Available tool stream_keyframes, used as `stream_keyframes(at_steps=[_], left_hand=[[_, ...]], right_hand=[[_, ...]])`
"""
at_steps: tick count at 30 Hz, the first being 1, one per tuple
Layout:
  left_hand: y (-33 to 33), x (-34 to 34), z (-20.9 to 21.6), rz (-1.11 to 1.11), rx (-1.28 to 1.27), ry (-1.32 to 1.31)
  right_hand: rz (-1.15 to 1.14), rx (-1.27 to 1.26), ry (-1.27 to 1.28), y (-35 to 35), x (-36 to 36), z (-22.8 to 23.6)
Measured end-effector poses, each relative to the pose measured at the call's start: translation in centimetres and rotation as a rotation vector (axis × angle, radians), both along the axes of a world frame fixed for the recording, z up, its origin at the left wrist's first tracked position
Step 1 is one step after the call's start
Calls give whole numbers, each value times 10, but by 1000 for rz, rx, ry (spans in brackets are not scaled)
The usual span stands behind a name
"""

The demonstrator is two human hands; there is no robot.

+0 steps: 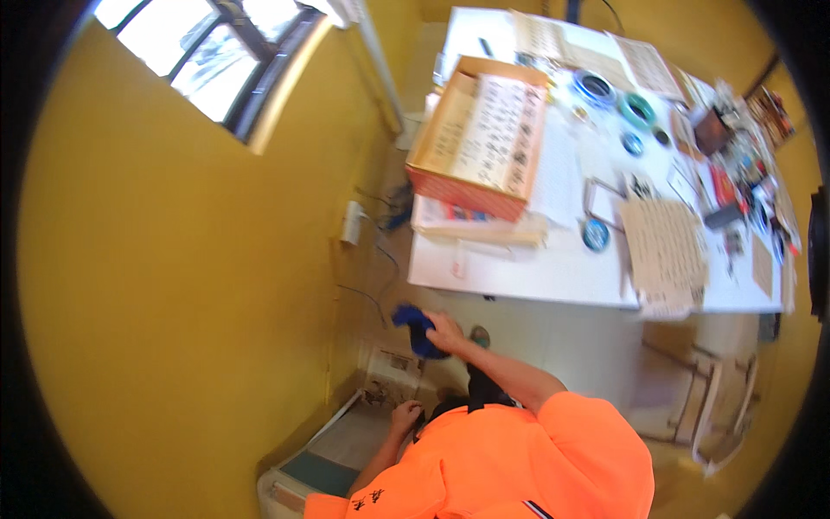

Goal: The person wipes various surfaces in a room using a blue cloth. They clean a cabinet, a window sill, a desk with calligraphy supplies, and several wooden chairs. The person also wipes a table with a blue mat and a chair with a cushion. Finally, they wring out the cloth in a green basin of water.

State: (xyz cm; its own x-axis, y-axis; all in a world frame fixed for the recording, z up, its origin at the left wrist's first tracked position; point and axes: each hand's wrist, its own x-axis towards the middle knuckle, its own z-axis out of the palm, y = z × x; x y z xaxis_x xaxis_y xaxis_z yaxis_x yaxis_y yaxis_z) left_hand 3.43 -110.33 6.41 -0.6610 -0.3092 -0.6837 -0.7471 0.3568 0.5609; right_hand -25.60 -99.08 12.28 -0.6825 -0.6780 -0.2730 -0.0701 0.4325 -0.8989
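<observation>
Seen all down the left, a yellow wall (pixel 190 285), broken near the top by a dark-framed window (pixel 212 69). To the right, a white worktop (pixel 536 272), crowded with papers and small goods toward its far and right edges. Wearing an orange top (pixel 519 458), marked with dark characters toward the left sleeve. Below the near edge, toward the right corner, a pale-framed chair (pixel 713 381).

By the worktop's left edge, an open cardboard box (pixel 475 197), reddish outside, resting on a stack of papers (pixel 484 232) near the near left corner. Draped over the near edge, toward the right corner, a brown sheet (pixel 661 246), filled with handwriting too blurred to read. In the box, a pale sheet (pixel 497 130), lettered in columns of bold dark handwritten characters.

Just off the near left corner, apart from the worktop, a dark blue soft item (pixel 426 342). Gripped there in the right hand (pixel 445 333), fingers closed on one side. Lower and nearer the wall, the left hand (pixel 405 415), loosely curled beside dark fabric; cannot tell about any hold on it.

Toward the far edge, a blue roll (pixel 596 99) beside a green roll (pixel 625 111). Nearer the middle, a round blue disc (pixel 596 234), marked too finely to read.
</observation>
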Motion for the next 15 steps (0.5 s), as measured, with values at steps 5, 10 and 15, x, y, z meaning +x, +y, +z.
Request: stream_keyframes(at_steps=[5, 10, 15], left_hand=[[-14, -89, 51, 719, 299, 78], [-32, -131, 89, 876, 315, 311], [-37, -191, 158, 813, 531, 589]], right_hand=[[93, -101, -515, 9, 23, 30], [253, -127, -426, 10, 0, 75], [239, -362, -644, -19, -39, 111]])
